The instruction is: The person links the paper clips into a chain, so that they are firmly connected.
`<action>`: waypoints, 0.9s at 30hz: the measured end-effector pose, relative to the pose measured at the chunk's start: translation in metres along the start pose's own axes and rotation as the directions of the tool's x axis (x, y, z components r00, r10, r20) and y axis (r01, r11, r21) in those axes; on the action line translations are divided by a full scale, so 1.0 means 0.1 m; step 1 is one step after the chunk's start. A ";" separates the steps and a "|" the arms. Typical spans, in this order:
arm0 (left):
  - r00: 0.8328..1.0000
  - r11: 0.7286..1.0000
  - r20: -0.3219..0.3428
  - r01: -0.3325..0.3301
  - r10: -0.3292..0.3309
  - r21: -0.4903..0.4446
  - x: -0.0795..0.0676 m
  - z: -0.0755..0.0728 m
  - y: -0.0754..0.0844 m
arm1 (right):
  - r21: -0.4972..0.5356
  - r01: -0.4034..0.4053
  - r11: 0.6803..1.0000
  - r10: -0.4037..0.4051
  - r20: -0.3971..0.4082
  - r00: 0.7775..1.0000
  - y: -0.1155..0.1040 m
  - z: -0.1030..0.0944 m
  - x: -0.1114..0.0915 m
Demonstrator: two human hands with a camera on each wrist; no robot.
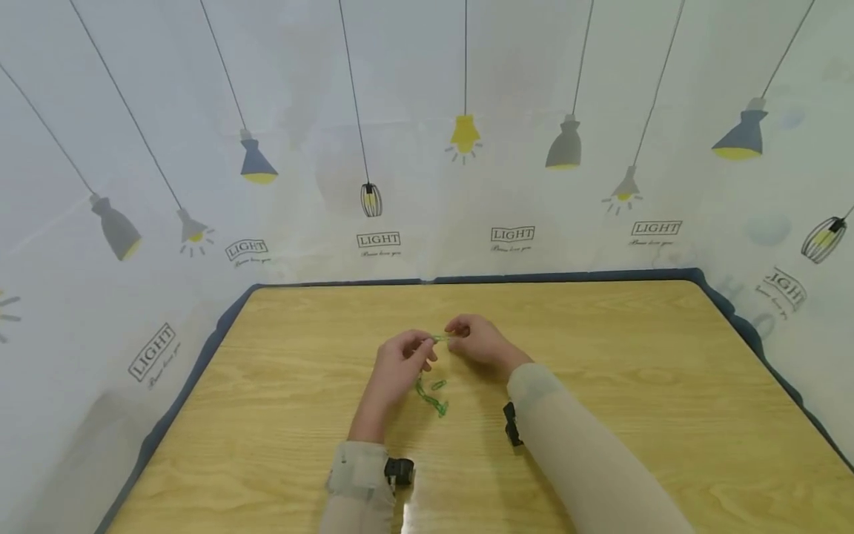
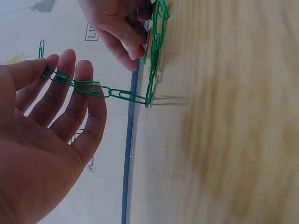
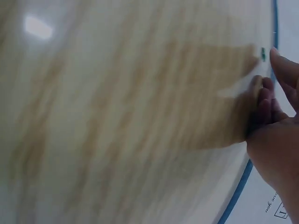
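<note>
My left hand (image 1: 400, 365) pinches a chain of green paper clips (image 2: 96, 88) between thumb and index finger, its other fingers loosely bent behind the chain. One clip (image 2: 41, 48) sticks up past the pinch. From there the chain runs across the fingers and down to the wooden table, where its lower end (image 1: 432, 400) lies in a bent line. My right hand (image 1: 482, 343) is just to the right of the left fingertips, thumb and fingers apart, with nothing visibly gripped in the right wrist view. A loose green paper clip (image 1: 438, 385) rests beside the chain.
The wooden table (image 1: 300, 460) stretches around both hands. Behind it and along its sides stands a pale wall covering (image 1: 427, 222) printed with hanging lamps, with a dark blue edge strip (image 1: 567, 277). A black wrist device (image 1: 400, 471) sits on the left sleeve.
</note>
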State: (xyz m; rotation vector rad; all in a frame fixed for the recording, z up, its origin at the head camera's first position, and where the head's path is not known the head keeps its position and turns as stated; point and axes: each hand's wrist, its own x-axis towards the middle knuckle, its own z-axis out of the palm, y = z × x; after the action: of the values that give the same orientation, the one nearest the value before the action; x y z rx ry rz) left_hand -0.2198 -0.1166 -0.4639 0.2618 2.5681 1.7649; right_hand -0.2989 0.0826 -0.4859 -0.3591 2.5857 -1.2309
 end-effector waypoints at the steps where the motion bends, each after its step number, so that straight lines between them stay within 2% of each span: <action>1: 1.000 1.000 0.003 -0.001 0.001 -0.002 0.00 0.00 0.01 | -0.011 0.005 1.000 -0.005 -0.004 1.000 0.00 0.00 0.01; 6: 1.000 1.000 0.007 -0.014 0.014 -0.003 0.01 0.03 0.08 | -0.068 0.014 0.998 -0.015 -0.010 1.000 0.01 -0.03 0.00; 13: 1.000 1.000 0.017 -0.016 0.016 -0.001 0.02 0.06 0.09 | -0.117 -0.037 0.992 0.039 0.018 0.999 0.00 -0.13 -0.06; 18: 0.999 1.000 0.033 -0.002 0.002 0.022 0.01 0.08 0.07 | -0.089 -0.050 0.995 0.054 0.039 0.998 0.00 -0.19 -0.09; 27: 0.999 0.999 0.036 0.014 -0.015 0.036 -0.02 0.04 0.09 | 0.042 -0.050 0.998 0.047 0.067 0.997 -0.09 -0.37 -0.07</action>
State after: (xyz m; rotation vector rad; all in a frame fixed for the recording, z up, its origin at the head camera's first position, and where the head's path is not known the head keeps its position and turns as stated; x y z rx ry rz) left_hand -0.2167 -0.1101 -0.4573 0.2723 2.5715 1.6949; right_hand -0.3033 0.1057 -0.4552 -0.3202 2.4931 -1.2362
